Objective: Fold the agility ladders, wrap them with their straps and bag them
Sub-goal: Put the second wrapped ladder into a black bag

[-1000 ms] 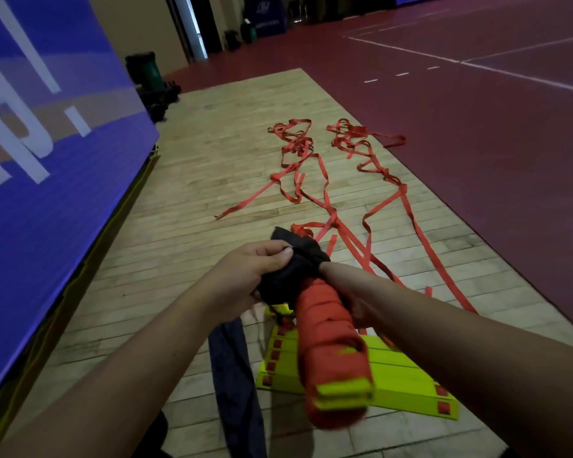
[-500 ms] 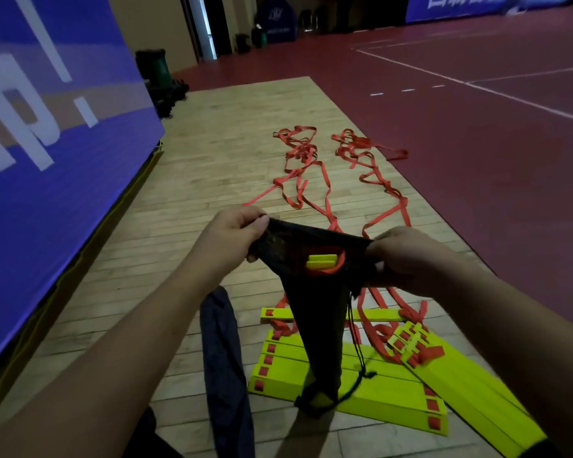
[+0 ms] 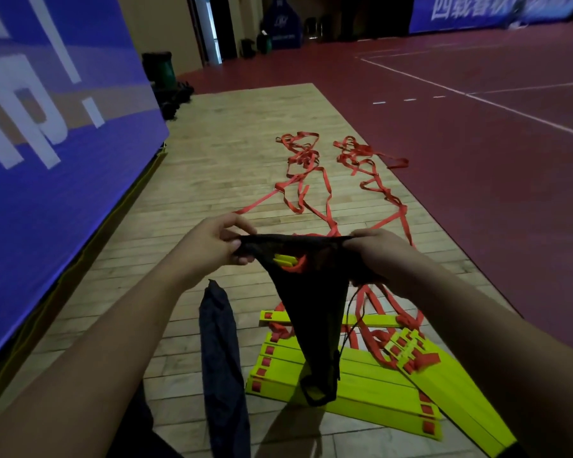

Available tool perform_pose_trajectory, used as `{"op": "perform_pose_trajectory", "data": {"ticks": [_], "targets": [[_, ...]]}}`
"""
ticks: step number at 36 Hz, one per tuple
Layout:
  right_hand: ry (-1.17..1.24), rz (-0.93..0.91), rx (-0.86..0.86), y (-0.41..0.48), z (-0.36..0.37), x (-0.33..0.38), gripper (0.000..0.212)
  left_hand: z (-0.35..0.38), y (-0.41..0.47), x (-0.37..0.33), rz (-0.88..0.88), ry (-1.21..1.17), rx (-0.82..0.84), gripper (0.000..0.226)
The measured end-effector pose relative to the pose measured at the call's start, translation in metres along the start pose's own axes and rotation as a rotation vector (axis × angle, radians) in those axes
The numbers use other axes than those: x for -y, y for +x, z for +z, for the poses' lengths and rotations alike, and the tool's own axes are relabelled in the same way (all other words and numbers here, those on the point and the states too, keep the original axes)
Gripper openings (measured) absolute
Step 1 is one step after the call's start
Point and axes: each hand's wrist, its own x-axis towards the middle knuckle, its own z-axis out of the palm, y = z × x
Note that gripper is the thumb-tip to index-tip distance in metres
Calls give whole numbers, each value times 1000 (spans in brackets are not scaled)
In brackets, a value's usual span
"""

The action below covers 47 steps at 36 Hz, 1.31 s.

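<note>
Two hands pinch the mouth of a black mesh drawstring bag (image 3: 315,312), centre frame: left hand (image 3: 212,246) has thumb and fingers closed on the left rim, right hand (image 3: 374,252) is curled round the right rim. The mouth is stretched flat between them. One strap-wrapped ladder bundle (image 3: 288,261) sits inside the bag, its yellow rung ends and a loop of red strap showing just below the rim. The bag hangs above the wooden floor (image 3: 229,143).

Risks, as judged:
- mouth not drawn closed, so a slipped pinch would drop or tip the bag and let the bundle slide out
- thin black drawstring cord (image 3: 351,325) dangles near the rungs below and could snag there
- loose red webbing straps (image 3: 311,180) lie in knots, upper centre, and could tangle further during folding

Counts: two hands, one held bag, one bundle in it, one dark fabric bag (image 3: 222,352) flat on the floor lower left of centre, two piles of flat yellow plastic rungs, a fanned stack (image 3: 361,381) lower centre and a tilted stack (image 3: 450,375) lower right, two runs of red strap. Rungs per pile: cannot tell.
</note>
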Motion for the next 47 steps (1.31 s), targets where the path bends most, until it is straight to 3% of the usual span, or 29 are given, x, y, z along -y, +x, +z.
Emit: {"op": "perform_pose_trajectory", "data": {"ticks": [4,7,11,13,15,16,21,24,27,30,32,34,36,39,41,47], "targets": [[213,65,129,5,8,0,19,-12,-1,1,-47,-64,-27,28],[129,-7,236,8,11,-1,21,-18,-1,-1,-42,-48,-109,25],[-300,-274,238,3,23,21,46,-33,-11,2,-31,-151,-140,18],[-739,-410,225,0,44,30,55,-42,-17,3,0,-171,-113,16],[-1159,-566,132,0,66,39,41,-49,-21,4,24,-172,-50,13],[-1219,-621,105,2,78,46,30,-54,-23,6,28,-184,-7,12],[-960,-677,119,16,118,85,18,-93,-34,35,38,-332,245,34],[-786,-698,168,18,144,102,17,-124,-44,64,28,-328,133,69],[-569,-619,208,23,172,110,21,-144,-59,108,5,-101,72,97],[-273,-467,270,33,199,111,25,-137,-77,161,-100,-179,255,79],[-132,-401,333,40,211,112,28,-116,-87,177,-180,-259,480,64],[-82,-360,383,50,224,112,27,-90,-87,196,-210,-396,568,67],[-100,-351,395,66,239,108,25,-65,-70,227,-230,-542,337,85],[-129,-340,342,100,255,95,27,-44,-42,264,-327,-675,-39,42],[-181,-358,246,130,266,85,30,-42,-23,285,-320,-661,-93,39],[-272,-289,62,226,299,51,26,-52,38,337,-368,-478,-147,93]]}}
